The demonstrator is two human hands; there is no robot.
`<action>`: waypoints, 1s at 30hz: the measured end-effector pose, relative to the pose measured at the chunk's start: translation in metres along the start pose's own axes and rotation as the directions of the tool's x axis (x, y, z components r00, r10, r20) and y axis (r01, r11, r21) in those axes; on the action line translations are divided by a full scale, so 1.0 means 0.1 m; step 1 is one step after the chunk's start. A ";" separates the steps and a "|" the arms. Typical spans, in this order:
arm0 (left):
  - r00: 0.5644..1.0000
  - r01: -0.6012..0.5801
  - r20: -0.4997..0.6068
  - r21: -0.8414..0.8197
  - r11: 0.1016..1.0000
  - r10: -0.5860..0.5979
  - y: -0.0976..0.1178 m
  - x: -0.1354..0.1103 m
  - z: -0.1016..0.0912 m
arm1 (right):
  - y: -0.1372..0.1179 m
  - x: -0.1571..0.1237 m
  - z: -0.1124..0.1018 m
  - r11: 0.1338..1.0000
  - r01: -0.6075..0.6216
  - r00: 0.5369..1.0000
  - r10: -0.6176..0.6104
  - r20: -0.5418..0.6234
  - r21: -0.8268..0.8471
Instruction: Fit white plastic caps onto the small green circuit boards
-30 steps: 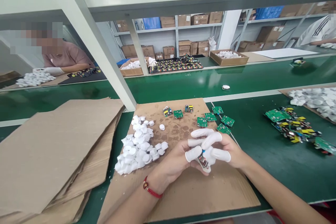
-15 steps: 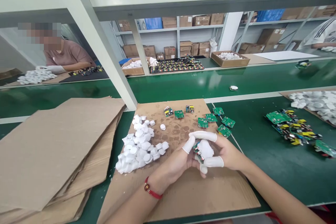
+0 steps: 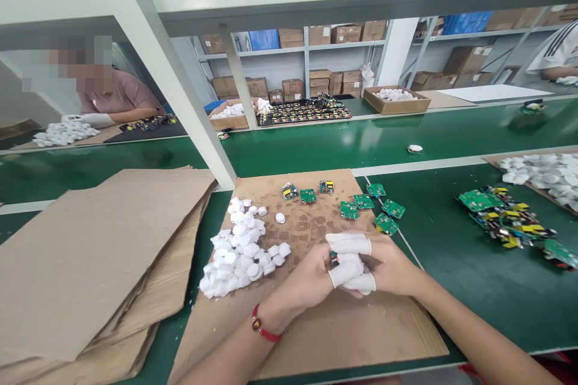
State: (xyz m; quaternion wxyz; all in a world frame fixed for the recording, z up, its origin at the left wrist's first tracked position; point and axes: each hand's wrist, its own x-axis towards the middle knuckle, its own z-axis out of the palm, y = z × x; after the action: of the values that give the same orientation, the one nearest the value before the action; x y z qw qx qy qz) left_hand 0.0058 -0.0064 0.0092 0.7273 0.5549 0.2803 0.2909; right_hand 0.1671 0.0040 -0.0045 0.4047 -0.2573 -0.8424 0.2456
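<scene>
Both hands are closed around a small circuit board (image 3: 333,259) above the cardboard sheet (image 3: 316,337). My left hand (image 3: 311,277), with a red bracelet at the wrist, grips it from the left, its white-covered thumb pressing over the top. My right hand (image 3: 383,258) grips from the right with white-covered fingers. A white lump on the board is mostly hidden beneath the fingers. Left of my hands lies a heap of white lumps (image 3: 239,252), with a single white lump (image 3: 280,218) apart from it. Several green circuit boards (image 3: 348,210) lie beyond my hands.
Stacked cardboard sheets (image 3: 99,240) lie at left, near a slanted post (image 3: 180,84). At right are piled circuit boards (image 3: 506,216) and more white lumps (image 3: 546,174). Across the green conveyor (image 3: 307,150), where a board with a white lump (image 3: 414,148) rides, sits a co-worker (image 3: 121,93).
My left thumb has moved from the board's upper left onto the white lump, and my fingers have closed in. Boards on the conveyor have shifted right; another shows by the post.
</scene>
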 end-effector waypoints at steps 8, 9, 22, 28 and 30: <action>0.996 -0.056 -0.058 0.109 0.993 0.063 -0.06 0.04 -0.04 | 0.02 -0.04 0.04 0.984 0.113 0.994 -0.113 0.007 -0.141; 0.994 -0.072 -0.073 0.147 0.987 0.083 -0.08 0.04 -0.05 | 0.02 -0.03 0.04 0.980 0.131 0.991 -0.131 0.006 -0.151; 0.991 -0.102 -0.072 0.168 0.981 0.115 -0.04 0.00 -0.04 | 0.01 -0.06 0.07 0.977 0.159 0.986 -0.163 -0.019 -0.145; 0.981 -0.052 -0.176 0.158 0.986 0.080 -0.08 0.04 -0.08 | 0.01 -0.03 0.03 0.989 0.025 0.992 -0.005 0.130 -0.148; 0.982 -0.035 -0.182 0.134 0.990 0.059 -0.08 0.05 -0.10 | 0.02 -0.02 0.03 0.989 0.015 0.991 0.005 0.136 -0.148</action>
State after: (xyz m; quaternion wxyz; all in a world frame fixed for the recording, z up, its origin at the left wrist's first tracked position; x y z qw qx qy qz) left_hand 0.0026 0.0023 -0.0013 0.6533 0.5781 0.3520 0.3393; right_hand 0.1664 0.0032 -0.0085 0.3266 -0.2673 -0.8847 0.1982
